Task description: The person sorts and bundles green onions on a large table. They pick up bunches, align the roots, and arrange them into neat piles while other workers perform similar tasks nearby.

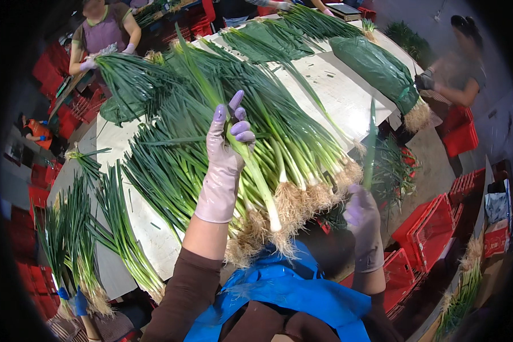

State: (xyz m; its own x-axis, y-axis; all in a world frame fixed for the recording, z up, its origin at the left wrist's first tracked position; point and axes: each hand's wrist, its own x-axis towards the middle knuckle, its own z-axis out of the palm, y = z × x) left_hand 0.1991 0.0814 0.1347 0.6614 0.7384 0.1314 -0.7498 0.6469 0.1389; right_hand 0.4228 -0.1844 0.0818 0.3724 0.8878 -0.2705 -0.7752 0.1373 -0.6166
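Note:
My left hand (226, 158), in a pale purple rubber glove, is closed around one thick green onion (260, 188). Its white root end points down towards me, and its leaves rise past my fingers. Off to the right, my right hand (363, 222), gloved alike and blurred by motion, grips a long loose green leaf (371, 149) that stands upright. Beneath my left hand spreads a large pile of green onions (265, 102), roots mostly facing me. A blue apron (282, 295) covers my front below the roots.
The white table (299, 85) bears a green-wrapped bundle (367, 68) and a smaller onion bunch (132, 243). Leaf scraps (393, 166) lie heaped at right, near red crates (427, 231). Co-workers stand around, one holding onions (128, 72); another's blue-gloved hands (75, 299) are at lower left.

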